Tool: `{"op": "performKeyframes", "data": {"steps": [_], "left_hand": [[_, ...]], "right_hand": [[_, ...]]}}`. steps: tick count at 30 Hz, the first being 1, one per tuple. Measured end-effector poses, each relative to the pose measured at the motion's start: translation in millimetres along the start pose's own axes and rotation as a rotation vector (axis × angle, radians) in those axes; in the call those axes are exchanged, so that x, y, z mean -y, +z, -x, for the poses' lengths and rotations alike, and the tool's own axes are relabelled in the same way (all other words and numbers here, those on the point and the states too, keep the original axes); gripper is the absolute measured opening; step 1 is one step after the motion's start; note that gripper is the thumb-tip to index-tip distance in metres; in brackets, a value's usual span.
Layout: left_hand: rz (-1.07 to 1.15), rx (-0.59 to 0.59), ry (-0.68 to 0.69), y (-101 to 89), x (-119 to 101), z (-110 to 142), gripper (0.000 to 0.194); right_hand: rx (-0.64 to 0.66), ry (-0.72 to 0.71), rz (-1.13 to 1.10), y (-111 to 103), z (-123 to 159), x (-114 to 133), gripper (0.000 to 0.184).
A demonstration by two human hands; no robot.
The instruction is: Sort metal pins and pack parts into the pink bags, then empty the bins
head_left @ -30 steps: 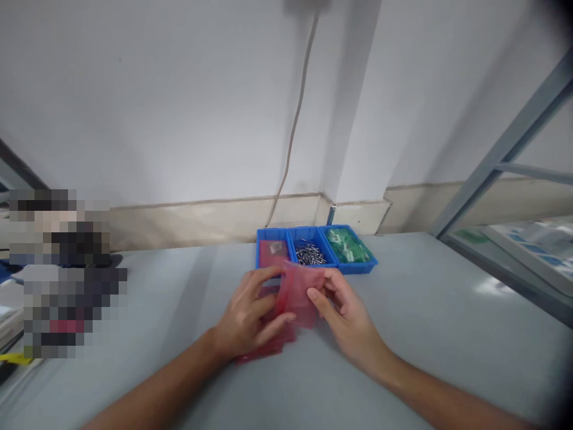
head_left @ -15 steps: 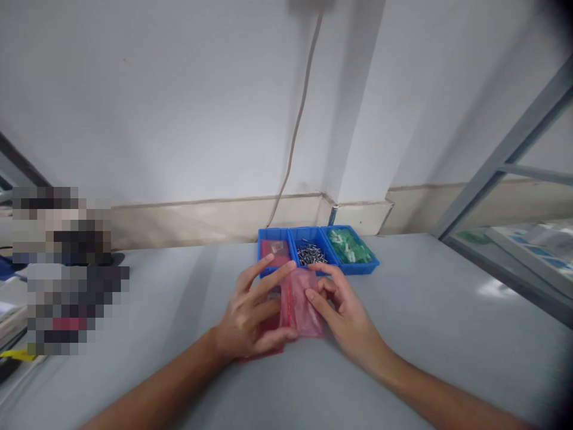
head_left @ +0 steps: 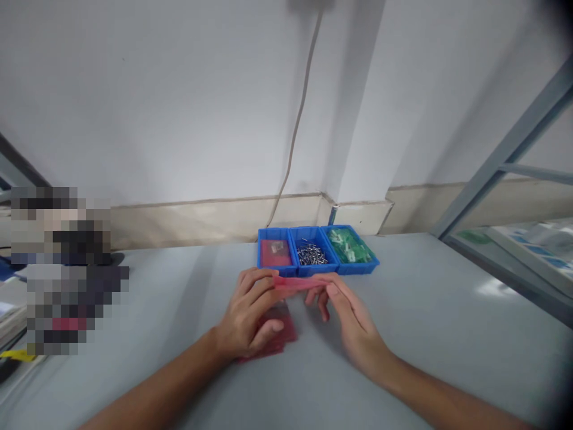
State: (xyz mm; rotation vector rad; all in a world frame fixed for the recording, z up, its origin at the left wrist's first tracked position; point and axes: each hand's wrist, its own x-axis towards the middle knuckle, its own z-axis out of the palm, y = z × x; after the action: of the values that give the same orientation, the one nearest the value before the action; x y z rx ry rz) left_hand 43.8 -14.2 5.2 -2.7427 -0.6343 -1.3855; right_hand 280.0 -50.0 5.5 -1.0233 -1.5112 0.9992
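Right fingers pinch the bag; left fingers touch its opposite end. Its long axis runs left-right between them. Bins lie just beyond; open surface extends rightward.

Layout from my grip: pouch spans left hand to right hand, above table. Pouch stack on table, nearer me than the held pouch, partly under left hand (rest of it hidden from me). Just beyond the grip, three bins side by side: left bin holds flat pouches, middle bin loose pins, right bin packets. Behind bins: wall, cable running down it. Person well left, frame well right.
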Motion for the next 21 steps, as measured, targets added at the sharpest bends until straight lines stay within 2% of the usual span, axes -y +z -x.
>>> {"op": "performKeyframes", "data": {"steps": [4,8,12,16,18,19,21], "left_hand": [[-0.029,-0.046,-0.051,5.0,0.1,1.7,0.029],[-0.058,-0.074,-0.079,10.6,1.1,4.0,0.031],[-0.031,-0.108,-0.203,16.7,4.0,9.0,0.014],[0.020,-0.189,-0.280,23.3,6.2,12.6,0.025],[0.017,-0.235,-0.292,25.7,7.2,14.0,0.009],[0.019,-0.254,-0.301,26.3,7.7,14.4,0.011],[0.041,-0.256,-0.334,25.7,8.6,14.4,0.041]], "right_hand": [[0.032,-0.019,0.094,0.7,2.4,0.0,0.028],[0.007,-0.035,0.195,1.1,-0.1,-0.2,0.024],[0.001,-0.108,0.281,0.3,-3.0,-0.6,0.025],[0.003,-0.143,0.331,0.1,-4.0,-1.4,0.026],[0.018,-0.143,0.316,-0.1,-4.1,-1.6,0.024],[0.023,-0.144,0.306,-0.3,-4.1,-1.4,0.023],[0.034,-0.149,0.289,-1.0,-4.2,-0.5,0.022]]}}
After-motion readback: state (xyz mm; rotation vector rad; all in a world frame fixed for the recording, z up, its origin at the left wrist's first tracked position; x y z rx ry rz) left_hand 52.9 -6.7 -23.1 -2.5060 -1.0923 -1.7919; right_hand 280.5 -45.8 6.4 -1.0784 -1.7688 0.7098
